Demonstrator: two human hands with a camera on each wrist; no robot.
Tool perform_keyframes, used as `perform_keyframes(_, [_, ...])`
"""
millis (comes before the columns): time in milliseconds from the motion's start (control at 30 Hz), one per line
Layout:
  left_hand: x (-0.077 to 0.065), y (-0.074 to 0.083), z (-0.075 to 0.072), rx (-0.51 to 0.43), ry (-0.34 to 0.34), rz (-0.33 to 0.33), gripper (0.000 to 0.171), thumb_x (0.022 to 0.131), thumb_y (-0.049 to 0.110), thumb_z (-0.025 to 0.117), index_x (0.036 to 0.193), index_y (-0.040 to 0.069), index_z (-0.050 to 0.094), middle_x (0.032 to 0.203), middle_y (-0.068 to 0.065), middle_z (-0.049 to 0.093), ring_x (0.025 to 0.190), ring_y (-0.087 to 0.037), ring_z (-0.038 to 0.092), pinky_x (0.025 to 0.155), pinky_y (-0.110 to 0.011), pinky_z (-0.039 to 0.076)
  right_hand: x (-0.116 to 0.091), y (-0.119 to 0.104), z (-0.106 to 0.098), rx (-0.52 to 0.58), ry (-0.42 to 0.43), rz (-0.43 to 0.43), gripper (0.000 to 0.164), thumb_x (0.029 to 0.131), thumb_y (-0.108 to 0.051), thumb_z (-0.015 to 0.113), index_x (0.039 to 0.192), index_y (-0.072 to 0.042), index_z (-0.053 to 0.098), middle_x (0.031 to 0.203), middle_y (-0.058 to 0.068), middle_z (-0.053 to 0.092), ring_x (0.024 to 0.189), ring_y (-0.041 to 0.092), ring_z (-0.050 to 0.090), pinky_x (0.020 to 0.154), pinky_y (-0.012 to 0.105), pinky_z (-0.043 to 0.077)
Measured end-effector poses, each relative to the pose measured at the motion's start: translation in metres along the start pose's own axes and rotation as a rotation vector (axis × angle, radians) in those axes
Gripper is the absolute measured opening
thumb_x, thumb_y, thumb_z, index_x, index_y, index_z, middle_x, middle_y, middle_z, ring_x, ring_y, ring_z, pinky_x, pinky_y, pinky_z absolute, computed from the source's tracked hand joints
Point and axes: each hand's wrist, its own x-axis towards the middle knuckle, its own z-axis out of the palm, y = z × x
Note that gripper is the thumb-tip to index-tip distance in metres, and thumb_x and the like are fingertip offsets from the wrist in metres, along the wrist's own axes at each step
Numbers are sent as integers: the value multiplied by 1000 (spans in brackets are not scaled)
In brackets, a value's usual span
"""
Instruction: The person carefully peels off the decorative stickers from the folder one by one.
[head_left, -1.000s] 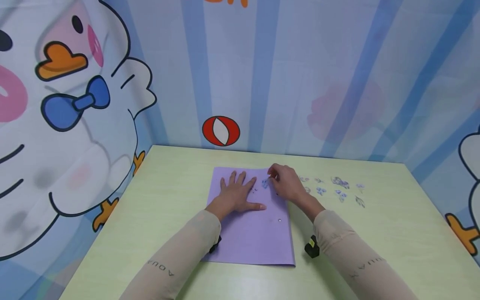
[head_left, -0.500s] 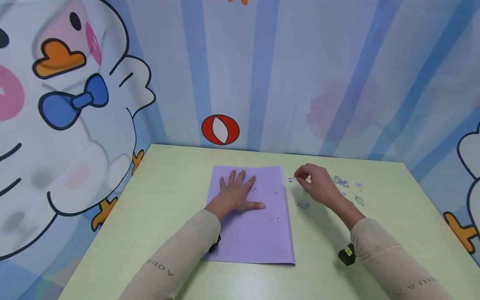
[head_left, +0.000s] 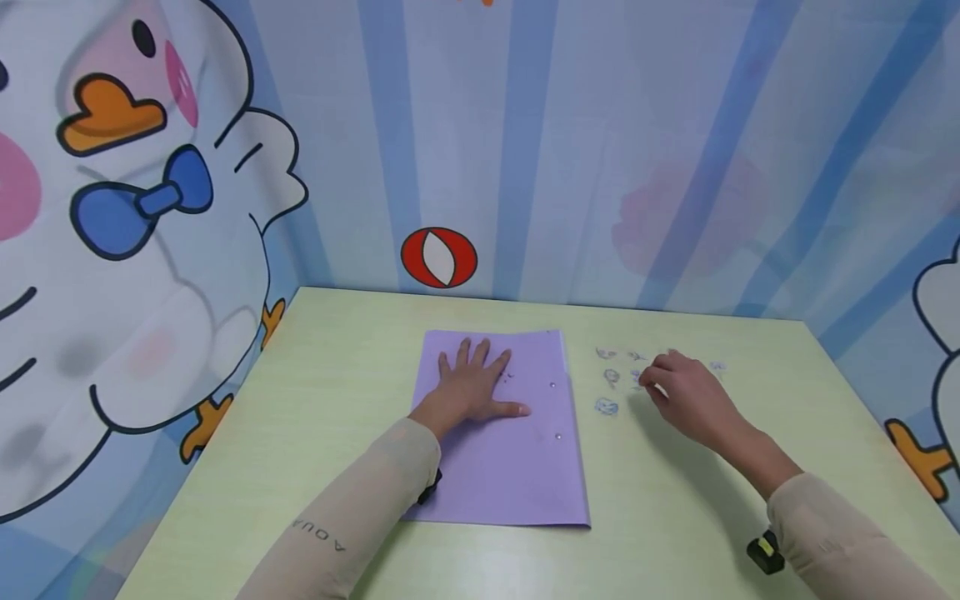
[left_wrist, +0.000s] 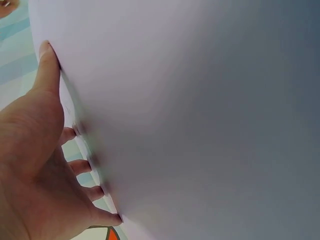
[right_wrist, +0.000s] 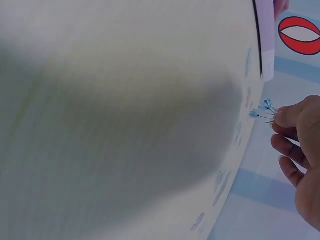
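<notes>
My left hand (head_left: 468, 392) rests on a purple folder (head_left: 502, 475), its fingers spread; the left wrist view shows its fingertips (left_wrist: 97, 192) against the folder's pale surface. A few tiny dark marks (head_left: 509, 377) show on the cover beside the index finger. My right hand (head_left: 690, 396) is over the table to the right of the folder. Between thumb and index finger it pinches a small blue flower sticker (right_wrist: 265, 107) by the stems, blossoms pointing outward. Several flower stickers lie under and around it, among them a bluish one (head_left: 606, 407) and a round one (head_left: 611, 378); the hand hides others.
Two small snaps (head_left: 558, 436) sit along the folder's right side. The pale table (head_left: 345, 367) ends at the back against a printed cloth backdrop (head_left: 540, 150). A pale flower sticker (head_left: 717, 367) lies beyond my right hand.
My right hand has moved right from over the folder to above the stickers on the table, carrying the blue flower sticker along. The left hand has stayed in place on the folder.
</notes>
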Motion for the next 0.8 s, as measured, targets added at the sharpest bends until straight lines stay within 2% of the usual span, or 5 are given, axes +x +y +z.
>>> perform_keyframes(200, [0, 0, 0, -9, 4, 8, 111, 71, 89, 52, 160, 32, 17, 166, -10, 8, 150, -42, 1, 111, -72, 5, -19, -1, -2, 21, -129, 12, 16, 79, 3, 78, 89, -9, 75, 87, 1, 65, 81, 21, 63, 68, 38, 54])
perform_keyframes(333, [-2, 1, -2, -6, 1, 8, 110, 72, 88, 53, 160, 32, 17, 166, -11, 9, 150, -42, 1, 111, -72, 6, -26, -4, -6, 98, -251, 66, 17, 81, 0, 77, 95, -9, 76, 90, -1, 65, 83, 19, 64, 70, 37, 54])
perform_keyframes(433, [-3, 2, -4, -7, 1, 10, 110, 73, 87, 53, 160, 31, 17, 166, -11, 9, 150, -42, 2, 111, -72, 6, -29, -5, -9, 163, -297, 105, 15, 85, -2, 75, 98, -9, 76, 91, -4, 65, 83, 16, 64, 72, 36, 54])
perform_keyframes(567, [-4, 4, -7, -11, -2, 11, 109, 73, 87, 53, 160, 31, 17, 166, -11, 8, 151, -42, 1, 112, -71, 6, -30, -4, -7, 194, -275, 131, 14, 85, -1, 74, 96, -9, 75, 90, -4, 65, 80, 14, 63, 71, 35, 53])
perform_keyframes(800, [-1, 0, -2, 15, 10, 2, 111, 71, 90, 50, 160, 33, 17, 166, -9, 9, 151, -41, 3, 112, -70, 8, -32, -7, 4, 166, -204, 146, 17, 81, 4, 76, 89, -11, 71, 86, -2, 59, 77, 14, 59, 68, 35, 52])
